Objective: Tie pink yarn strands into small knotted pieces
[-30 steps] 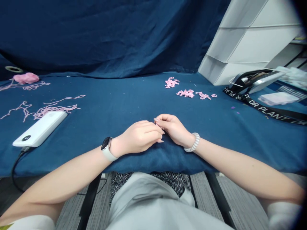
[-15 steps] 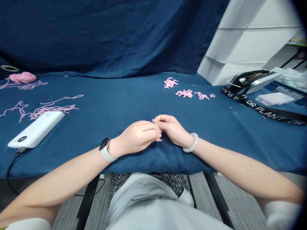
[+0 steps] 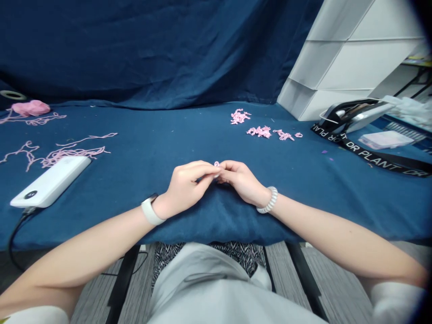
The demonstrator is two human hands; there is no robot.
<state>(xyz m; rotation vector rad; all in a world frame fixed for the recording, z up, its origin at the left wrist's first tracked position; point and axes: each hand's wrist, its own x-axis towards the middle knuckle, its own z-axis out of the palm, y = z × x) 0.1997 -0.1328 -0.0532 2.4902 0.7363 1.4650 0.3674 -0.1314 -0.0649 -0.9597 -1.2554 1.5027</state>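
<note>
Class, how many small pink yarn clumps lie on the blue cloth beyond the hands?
4: one clump farthest back, then a row of three: a wide clump, a stringy clump, a tiny clump rightmost.

On the table (image 3: pixel 162 130) before you, a power bank (image 3: pixel 50 182) lies to your left, with yarn strands (image 3: pixel 72 154) just behind it. Yarn pieces (image 3: pixel 259 131) lie straight ahead. To your right, a lanyard (image 3: pixel 371 154) lies on the table, and a shelf unit (image 3: pixel 347 58) stands behind it.

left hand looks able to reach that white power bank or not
Probably yes: nothing stands between the left hand and the white power bank on the blue cloth, but it's pinching a pink piece.
</note>
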